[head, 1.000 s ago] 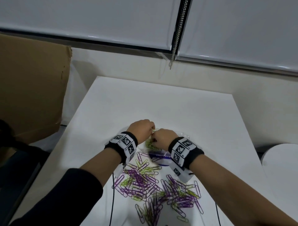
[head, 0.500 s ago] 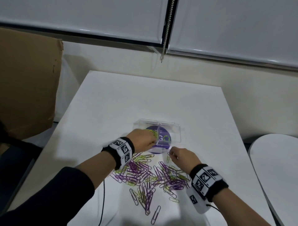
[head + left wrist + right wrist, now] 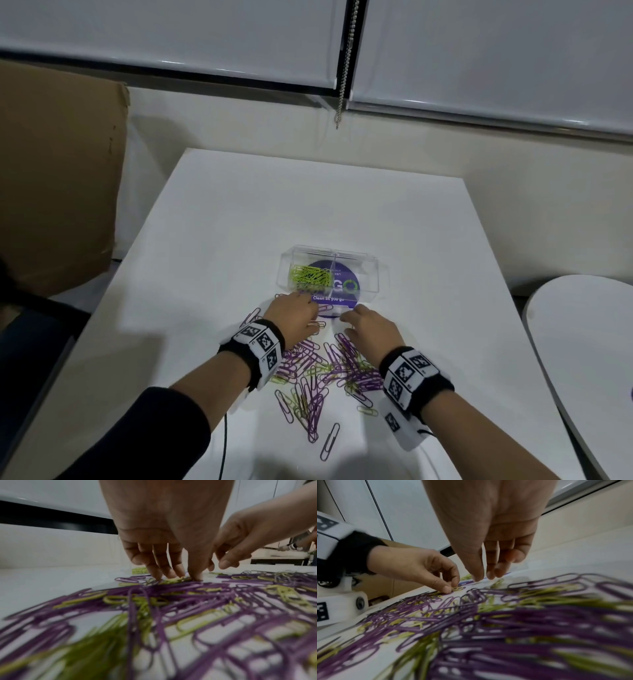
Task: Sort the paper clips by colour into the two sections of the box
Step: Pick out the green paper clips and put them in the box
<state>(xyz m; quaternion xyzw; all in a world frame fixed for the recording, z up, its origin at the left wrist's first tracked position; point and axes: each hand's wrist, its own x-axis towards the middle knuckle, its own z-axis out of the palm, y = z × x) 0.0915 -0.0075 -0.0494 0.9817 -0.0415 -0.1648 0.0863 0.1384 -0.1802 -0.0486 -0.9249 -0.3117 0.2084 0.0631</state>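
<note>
Nearest, purple and green paper clips [image 3: 318, 373] sprawl across the white table [image 3: 212, 260]. The left hand [image 3: 291, 317] pinches a green clip [image 3: 458, 588] at the pile's far edge; the right hand [image 3: 368, 327] hangs beside it, fingers loosely extended, empty. Beyond, the clear box [image 3: 371, 274] holds green clips [image 3: 310, 274] in its left section.

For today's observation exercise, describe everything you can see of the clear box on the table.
The clear box is a shallow, transparent, plastic-looking tray with angled corners, lying flat and open-topped on the white table, just beyond both hands. A thin clear divider splits it into two sections. The left section holds a heap of green paper clips; the right section looks empty. Through its base shows a round purple sticker reading "Clean as you go". Neither hand touches it, as far as the head view shows.
</note>
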